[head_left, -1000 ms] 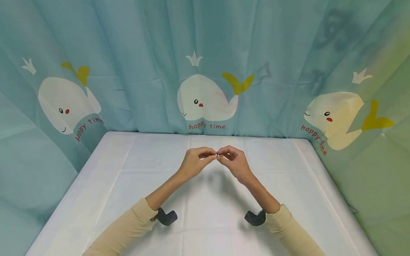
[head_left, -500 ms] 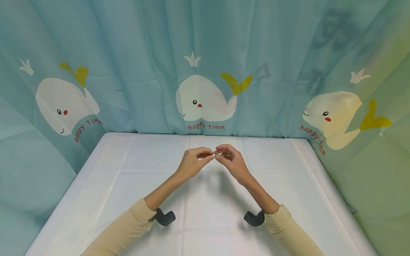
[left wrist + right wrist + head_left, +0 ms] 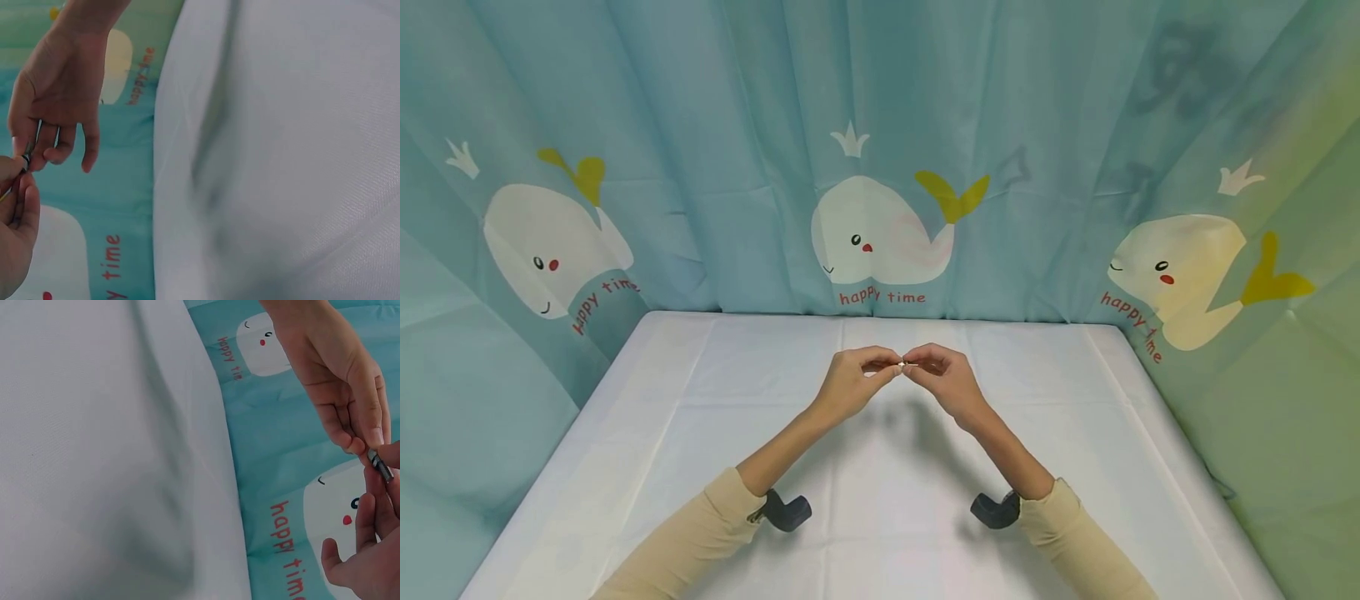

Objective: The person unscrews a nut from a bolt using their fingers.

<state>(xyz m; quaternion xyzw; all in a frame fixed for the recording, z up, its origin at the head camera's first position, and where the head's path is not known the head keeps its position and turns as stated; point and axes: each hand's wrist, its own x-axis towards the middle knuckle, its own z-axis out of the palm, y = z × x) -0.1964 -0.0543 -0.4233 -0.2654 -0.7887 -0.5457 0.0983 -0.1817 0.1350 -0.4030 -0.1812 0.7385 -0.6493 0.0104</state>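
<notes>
Above the table, my left hand [image 3: 848, 382] and right hand [image 3: 949, 383] meet at the fingertips. Between them is a small, slim metal cylinder [image 3: 380, 466], dark silver with a pale band, whose exact kind I cannot tell. My left hand pinches one end between thumb and forefinger; my right thumb and forefinger pinch the other end. In the left wrist view, the left hand [image 3: 14, 247] is at the lower left edge, and the right hand [image 3: 65, 81] reaches down from above, its other fingers loosely extended. Fingers hide much of the cylinder.
A white cloth covers the table [image 3: 880, 517]. Behind and beside it hangs a blue-green curtain [image 3: 745, 208] printed with white whales. A dark curved mount [image 3: 788, 510] sits at the left wrist, and a similar dark mount [image 3: 996, 511] at the right.
My right forefinger lifted away from the cylinder half a second ago and has come back down onto it. Both hands have shifted slightly left in the view. The left hand keeps its pinch.
</notes>
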